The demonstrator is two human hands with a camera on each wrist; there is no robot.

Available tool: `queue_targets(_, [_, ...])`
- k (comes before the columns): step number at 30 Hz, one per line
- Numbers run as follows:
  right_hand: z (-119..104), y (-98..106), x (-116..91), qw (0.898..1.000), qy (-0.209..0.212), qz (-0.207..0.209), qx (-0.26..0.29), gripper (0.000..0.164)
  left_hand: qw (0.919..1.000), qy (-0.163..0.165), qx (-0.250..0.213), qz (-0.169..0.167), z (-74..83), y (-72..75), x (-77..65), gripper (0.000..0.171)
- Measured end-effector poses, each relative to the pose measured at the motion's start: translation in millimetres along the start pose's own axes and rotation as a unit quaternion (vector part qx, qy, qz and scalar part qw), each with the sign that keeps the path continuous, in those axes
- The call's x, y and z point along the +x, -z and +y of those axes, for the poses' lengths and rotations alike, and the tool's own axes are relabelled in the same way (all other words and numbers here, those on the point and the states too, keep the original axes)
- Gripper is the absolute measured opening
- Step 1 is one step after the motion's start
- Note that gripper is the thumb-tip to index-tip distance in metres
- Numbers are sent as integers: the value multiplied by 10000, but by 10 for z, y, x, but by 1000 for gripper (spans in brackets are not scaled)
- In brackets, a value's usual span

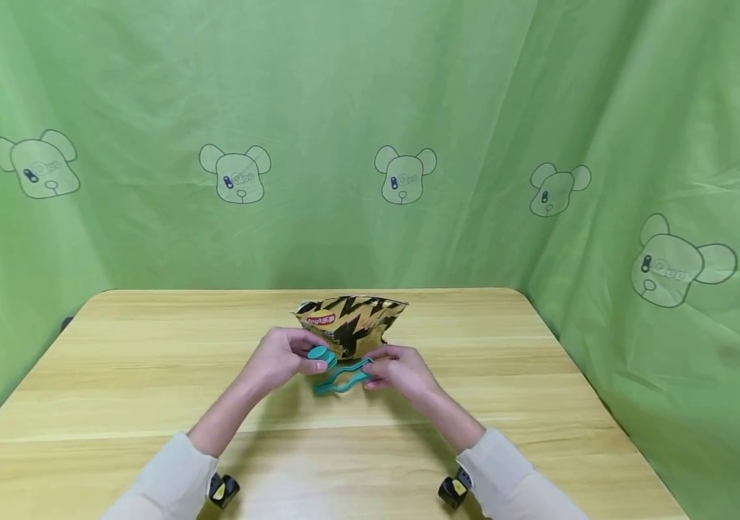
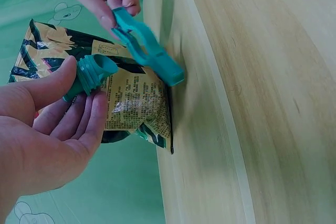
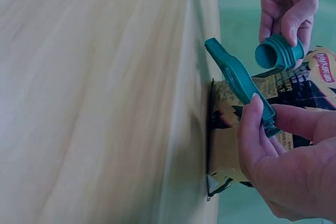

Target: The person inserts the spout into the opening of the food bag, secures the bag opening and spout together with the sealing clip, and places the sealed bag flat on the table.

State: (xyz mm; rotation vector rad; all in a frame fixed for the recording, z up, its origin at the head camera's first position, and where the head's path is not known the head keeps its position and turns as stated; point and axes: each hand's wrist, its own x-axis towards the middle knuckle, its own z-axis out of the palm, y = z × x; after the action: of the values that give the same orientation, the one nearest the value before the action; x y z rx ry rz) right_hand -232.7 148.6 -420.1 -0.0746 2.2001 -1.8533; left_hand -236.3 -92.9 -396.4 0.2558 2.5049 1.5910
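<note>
My left hand (image 1: 284, 354) pinches a teal capped spout (image 1: 323, 355) between thumb and fingers. In the left wrist view, the threads and round hollow opening of the spout (image 2: 90, 73) face right. My right hand (image 1: 403, 372) grips one end of a teal bag clip (image 1: 342, 387); the right wrist view shows thumb and fingers on the clip (image 3: 239, 74), whose middle is curved. Just behind both hands stands a gold and black chip bag (image 1: 353, 318) with a red label. Both teal pieces are apart, held in front of the bag.
A light wooden table (image 1: 149, 375) lies beneath the hands and bag. Green curtains (image 1: 318, 87) printed with bear heads hang behind and at the sides. Black wrist devices (image 1: 223, 491) show below both sleeves.
</note>
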Motion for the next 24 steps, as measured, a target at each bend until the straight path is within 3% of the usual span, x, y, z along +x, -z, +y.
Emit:
queue_targets(6, [73, 30, 24, 9999, -129, 7, 50, 33, 9999, 100, 7, 47, 1, -6, 2, 28])
queue_targets(24, [148, 44, 16, 9986, -269, 15, -453, 27, 9999, 128, -19, 32, 7, -11, 6, 29])
